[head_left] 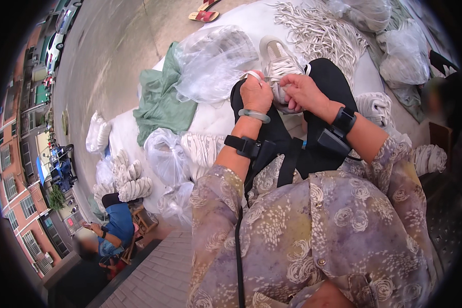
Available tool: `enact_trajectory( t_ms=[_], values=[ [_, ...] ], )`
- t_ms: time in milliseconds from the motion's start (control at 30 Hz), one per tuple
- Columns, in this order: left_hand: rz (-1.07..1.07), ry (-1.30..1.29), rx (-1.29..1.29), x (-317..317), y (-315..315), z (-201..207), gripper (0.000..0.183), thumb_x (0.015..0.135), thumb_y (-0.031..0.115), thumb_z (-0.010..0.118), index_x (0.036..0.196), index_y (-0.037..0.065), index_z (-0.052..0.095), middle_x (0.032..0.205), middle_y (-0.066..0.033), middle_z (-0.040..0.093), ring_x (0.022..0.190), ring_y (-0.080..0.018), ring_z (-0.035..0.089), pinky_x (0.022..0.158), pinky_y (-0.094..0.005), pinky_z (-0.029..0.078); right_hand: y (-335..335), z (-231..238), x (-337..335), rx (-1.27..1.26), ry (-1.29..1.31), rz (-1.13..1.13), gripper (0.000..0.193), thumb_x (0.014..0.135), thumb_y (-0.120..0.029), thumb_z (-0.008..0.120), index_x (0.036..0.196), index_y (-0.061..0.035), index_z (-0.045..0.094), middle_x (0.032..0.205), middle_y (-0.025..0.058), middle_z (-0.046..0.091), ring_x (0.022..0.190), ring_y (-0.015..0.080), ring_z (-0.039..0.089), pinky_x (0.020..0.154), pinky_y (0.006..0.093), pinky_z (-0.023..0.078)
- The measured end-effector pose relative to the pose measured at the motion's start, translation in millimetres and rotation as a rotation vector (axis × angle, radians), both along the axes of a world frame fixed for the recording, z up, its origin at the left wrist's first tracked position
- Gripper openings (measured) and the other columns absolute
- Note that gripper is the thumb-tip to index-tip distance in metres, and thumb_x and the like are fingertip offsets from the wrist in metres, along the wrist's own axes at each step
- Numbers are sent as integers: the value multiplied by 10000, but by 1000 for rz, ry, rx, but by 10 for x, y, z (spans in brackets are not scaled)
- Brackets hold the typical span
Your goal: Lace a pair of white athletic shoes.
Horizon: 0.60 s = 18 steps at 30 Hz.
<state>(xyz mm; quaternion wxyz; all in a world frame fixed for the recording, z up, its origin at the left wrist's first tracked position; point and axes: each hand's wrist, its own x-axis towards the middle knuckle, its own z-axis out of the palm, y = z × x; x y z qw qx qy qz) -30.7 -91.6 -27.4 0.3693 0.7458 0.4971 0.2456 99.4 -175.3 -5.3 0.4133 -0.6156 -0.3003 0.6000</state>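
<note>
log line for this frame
left hand: gripping white lace | right hand: at beige sneaker, grip unclear | nearby: cord pile, green cloth

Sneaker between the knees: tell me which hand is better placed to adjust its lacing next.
Probably the right hand: its fingers bend over the laced sneaker. The left hand, at the sneaker's left side, pinches a white shoelace, so it looks less free.

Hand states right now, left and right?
Left hand: closed, holding a white lace.
Right hand: fingers bent at the sneaker; grip can't be told.
</note>
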Motion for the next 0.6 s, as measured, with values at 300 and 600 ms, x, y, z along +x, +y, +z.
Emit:
enact_trajectory(
  t_ms=[300,600],
  values=[
    [-170,190,115,29,-28,149,107,729,81,549,828,40,538,699,-195,589,693,-381,576,638,-428,450,134,-81,-131,-44,-91,-5,139,797,-27,464,896,-19,562,580,22,521,438,84,520,385,214,415],
    [-85,138,170,69,-43,7,106,727,109,575,797,40,535,685,-190,582,697,-382,571,642,-428,444,143,-217,-162,198,-675,84,106,753,-52,476,805,2,551,647,162,589,551,282,598,505,386,466]
  ],
)
